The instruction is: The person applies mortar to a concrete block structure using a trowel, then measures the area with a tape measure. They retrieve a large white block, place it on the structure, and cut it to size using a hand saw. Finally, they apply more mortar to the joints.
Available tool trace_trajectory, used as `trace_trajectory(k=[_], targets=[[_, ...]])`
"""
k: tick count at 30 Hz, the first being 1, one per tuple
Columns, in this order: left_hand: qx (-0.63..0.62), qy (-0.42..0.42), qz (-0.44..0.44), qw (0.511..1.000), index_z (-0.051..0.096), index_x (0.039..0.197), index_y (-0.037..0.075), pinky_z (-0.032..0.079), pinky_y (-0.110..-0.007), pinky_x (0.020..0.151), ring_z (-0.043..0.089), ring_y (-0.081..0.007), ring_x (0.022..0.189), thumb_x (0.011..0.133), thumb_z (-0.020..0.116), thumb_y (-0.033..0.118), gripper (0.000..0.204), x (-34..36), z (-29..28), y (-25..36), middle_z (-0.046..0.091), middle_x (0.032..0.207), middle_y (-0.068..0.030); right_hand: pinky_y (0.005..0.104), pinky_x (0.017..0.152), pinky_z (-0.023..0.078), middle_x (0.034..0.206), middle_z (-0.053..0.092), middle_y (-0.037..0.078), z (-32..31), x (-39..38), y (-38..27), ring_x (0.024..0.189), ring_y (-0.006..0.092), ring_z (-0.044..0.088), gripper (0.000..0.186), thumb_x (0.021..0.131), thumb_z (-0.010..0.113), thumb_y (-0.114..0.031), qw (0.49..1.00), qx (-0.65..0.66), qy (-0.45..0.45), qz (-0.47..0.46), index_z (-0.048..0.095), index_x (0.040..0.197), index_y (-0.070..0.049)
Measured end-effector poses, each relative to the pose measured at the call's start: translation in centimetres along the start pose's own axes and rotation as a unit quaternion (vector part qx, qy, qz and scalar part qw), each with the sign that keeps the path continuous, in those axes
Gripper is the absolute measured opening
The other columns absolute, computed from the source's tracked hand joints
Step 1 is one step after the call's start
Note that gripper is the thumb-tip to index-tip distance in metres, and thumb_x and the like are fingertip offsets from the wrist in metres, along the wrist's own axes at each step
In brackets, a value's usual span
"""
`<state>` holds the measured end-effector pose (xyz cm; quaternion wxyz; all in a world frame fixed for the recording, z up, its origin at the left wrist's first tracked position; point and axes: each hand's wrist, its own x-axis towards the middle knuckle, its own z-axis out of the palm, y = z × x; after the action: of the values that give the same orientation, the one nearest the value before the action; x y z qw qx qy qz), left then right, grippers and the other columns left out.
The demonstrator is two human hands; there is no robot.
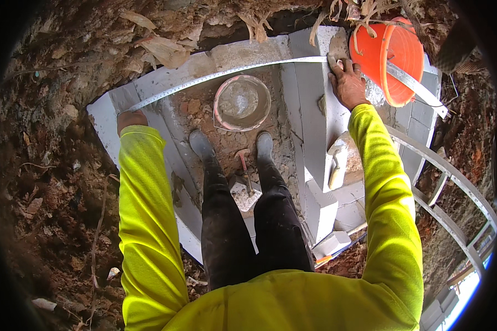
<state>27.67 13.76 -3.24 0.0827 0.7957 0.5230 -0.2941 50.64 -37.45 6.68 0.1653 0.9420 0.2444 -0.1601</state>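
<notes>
A white tape measure (226, 71) stretches in an arc between my two hands across the top of the grey block walls. My left hand (131, 119) is closed at the tape's left end, on the left wall; its fingers are mostly hidden. On the right wall, my right hand (348, 83) bends over the block's top, its fingers holding the tape's other end against the edge. Below the tape, between the walls, stands a bucket (242, 103) with grey mortar in it. An orange bucket (370, 55) lies tipped beside my right hand, with a flat metal strip (417, 87) across its mouth.
Between my boots and legs lie a red-headed hammer (242, 157) and a pale block piece (243, 196). A trowel (338, 165) rests right of the inner wall. A metal ladder (442, 165) leans at the right. Rough earth banks (55, 165) surround the blockwork.
</notes>
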Motion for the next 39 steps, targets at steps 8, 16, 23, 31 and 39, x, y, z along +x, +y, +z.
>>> trace_trajectory(k=[8, 16, 23, 31, 39], targets=[[0.01, -0.004, 0.013, 1.0, 0.072, 0.102, 0.002, 0.055, -0.036, 0.087, 0.068, -0.0302, 0.103, 0.091, 0.055, 0.039, 0.042, 1.2, 0.0, 1.6, 0.07, 0.106, -0.0182, 0.0598, 0.092, 0.046, 0.139, 0.044, 0.01, -0.2, -0.1, 0.1, 0.129, 0.0369, 0.041, 0.052, 0.096, 0.054, -0.033, 1.0, 0.012, 0.0, -0.005, 0.041, 0.146, -0.031], [0.01, -0.005, 0.017, 1.0, 0.071, 0.102, 0.0, 0.054, -0.037, 0.089, 0.066, -0.0325, 0.105, 0.09, 0.055, 0.038, 0.044, 1.1, -0.2, 1.4, 0.069, 0.107, -0.0215, 0.059, 0.091, 0.047, 0.139, 0.044, 0.01, -0.4, -0.1, -0.1, 0.13, 0.0383, 0.04, 0.052, 0.096, 0.053, -0.032, 1.0, 0.015, -0.007, -0.001, 0.04, 0.146, -0.03], [0.02, -0.017, 0.012, 1.0, 0.071, 0.103, -0.002, 0.054, -0.038, 0.092, 0.065, -0.0344, 0.107, 0.089, 0.054, 0.038, 0.045, -2.6, 0.2, -1.2, 0.068, 0.107, -0.0244, 0.0602, 0.093, 0.047, 0.14, 0.043, 0.009, 0.1, -0.1, 0.2, 0.131, 0.0389, 0.039, 0.052, 0.096, 0.054, -0.032, 1.0, 0.002, -0.004, 0.0, 0.041, 0.146, -0.03], [0.028, -0.004, 0.018, 0.999, 0.071, 0.103, -0.002, 0.054, -0.04, 0.093, 0.066, -0.0354, 0.106, 0.086, 0.054, 0.039, 0.047, -1.7, 1.3, -2.5, 0.068, 0.106, -0.0254, 0.062, 0.091, 0.047, 0.14, 0.043, 0.008, 0.6, 0.0, 0.4, 0.132, 0.0385, 0.036, 0.05, 0.095, 0.054, -0.031, 1.0, 0.005, -0.001, -0.008, 0.044, 0.144, -0.029], [0.035, -0.006, 0.023, 0.999, 0.072, 0.102, 0.0, 0.054, -0.038, 0.091, 0.066, -0.0324, 0.106, 0.088, 0.055, 0.039, 0.045, -0.7, 1.3, -1.8, 0.069, 0.106, -0.022, 0.0623, 0.092, 0.046, 0.14, 0.042, 0.008, 0.0, 0.0, 0.3, 0.133, 0.0388, 0.035, 0.047, 0.095, 0.054, -0.031, 1.0, 0.027, -0.009, -0.007, 0.047, 0.141, -0.027]])
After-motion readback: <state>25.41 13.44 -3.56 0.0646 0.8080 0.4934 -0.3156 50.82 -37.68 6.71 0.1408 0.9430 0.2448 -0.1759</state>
